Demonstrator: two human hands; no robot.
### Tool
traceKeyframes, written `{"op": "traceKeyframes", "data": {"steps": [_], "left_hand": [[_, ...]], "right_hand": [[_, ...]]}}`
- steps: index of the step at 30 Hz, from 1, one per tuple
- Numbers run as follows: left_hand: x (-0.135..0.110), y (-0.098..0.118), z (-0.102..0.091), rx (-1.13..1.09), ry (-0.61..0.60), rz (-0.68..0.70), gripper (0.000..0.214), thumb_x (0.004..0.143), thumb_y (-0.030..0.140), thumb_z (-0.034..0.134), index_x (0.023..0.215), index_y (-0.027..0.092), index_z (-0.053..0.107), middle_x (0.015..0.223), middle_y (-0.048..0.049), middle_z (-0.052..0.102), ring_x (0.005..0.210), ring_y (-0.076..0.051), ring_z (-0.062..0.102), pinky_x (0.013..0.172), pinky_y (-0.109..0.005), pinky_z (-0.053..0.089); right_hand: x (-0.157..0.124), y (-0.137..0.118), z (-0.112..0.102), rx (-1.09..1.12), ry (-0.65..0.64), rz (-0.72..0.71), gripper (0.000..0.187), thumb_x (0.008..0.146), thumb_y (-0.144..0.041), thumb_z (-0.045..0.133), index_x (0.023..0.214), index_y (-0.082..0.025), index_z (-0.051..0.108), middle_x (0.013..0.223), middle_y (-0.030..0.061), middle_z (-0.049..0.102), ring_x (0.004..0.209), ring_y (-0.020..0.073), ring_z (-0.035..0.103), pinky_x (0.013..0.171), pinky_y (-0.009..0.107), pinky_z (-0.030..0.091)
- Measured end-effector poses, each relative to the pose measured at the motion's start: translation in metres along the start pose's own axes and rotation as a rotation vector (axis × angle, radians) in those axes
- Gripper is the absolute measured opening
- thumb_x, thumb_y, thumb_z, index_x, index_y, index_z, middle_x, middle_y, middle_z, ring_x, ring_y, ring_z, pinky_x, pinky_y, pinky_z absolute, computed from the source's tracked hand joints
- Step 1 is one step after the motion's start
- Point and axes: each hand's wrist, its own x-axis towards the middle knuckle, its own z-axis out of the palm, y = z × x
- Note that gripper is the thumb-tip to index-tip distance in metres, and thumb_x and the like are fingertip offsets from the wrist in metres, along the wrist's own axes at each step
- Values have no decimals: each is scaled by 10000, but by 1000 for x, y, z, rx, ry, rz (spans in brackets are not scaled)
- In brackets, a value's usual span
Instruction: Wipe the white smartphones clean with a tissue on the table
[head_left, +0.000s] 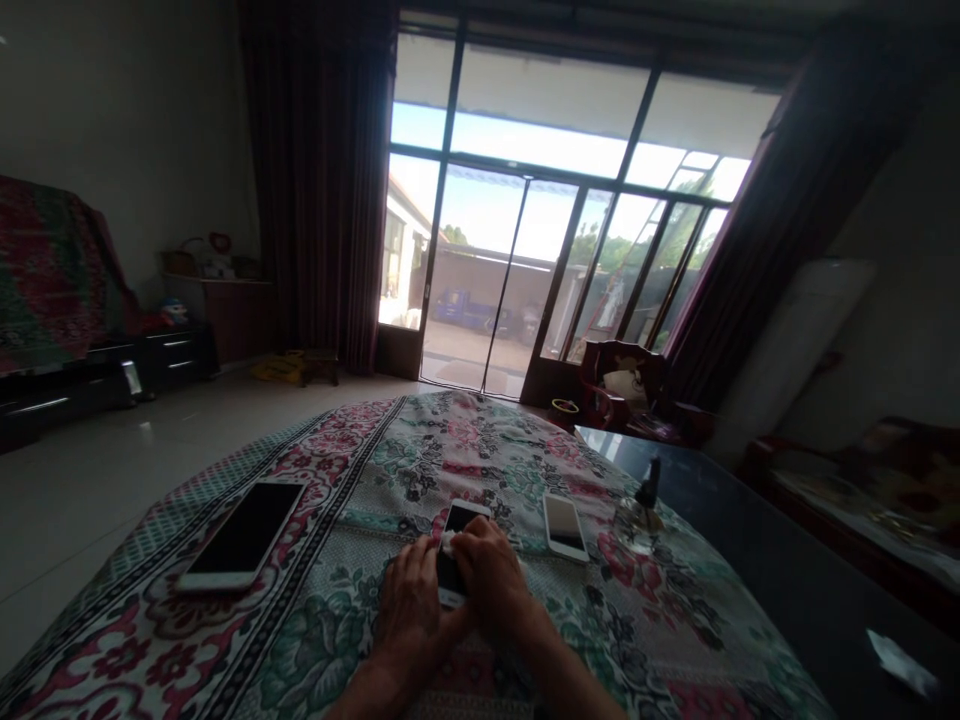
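A smartphone with a dark screen (466, 512) lies on the patterned tablecloth right in front of me. My left hand (411, 590) grips its left side, fingers curled along the edge. Bunched over the same screen, my right hand (491, 575) presses a small white tissue (448, 541) against the glass; most of the tissue is hidden under the fingers. Both hands cover much of the phone's lower half. To the right is a smaller white phone (565, 527), screen up. A larger white-framed phone (244, 535) rests on the left.
A clear bottle with a black pump top (643, 510) stands on the cloth at the right. Beyond it runs a dark glossy table (720, 530). Glass doors (487, 280) face me, with a carved wooden chair (626, 380) near them. A black cabinet (165, 350) is far left.
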Motion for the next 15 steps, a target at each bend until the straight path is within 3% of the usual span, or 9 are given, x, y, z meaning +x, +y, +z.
{"op": "traceKeyframes", "data": {"steps": [15], "left_hand": [[1,7,-10,8,-101,-50,731,618,470,661,1237,92,570,1373,-173,514,1282,-346,429,1099,-409,291]], "right_hand": [[64,20,5,-116,7,91,246,922,-203,470,845,-187,703,921,74,623,893,180,563,781,260,360]]}}
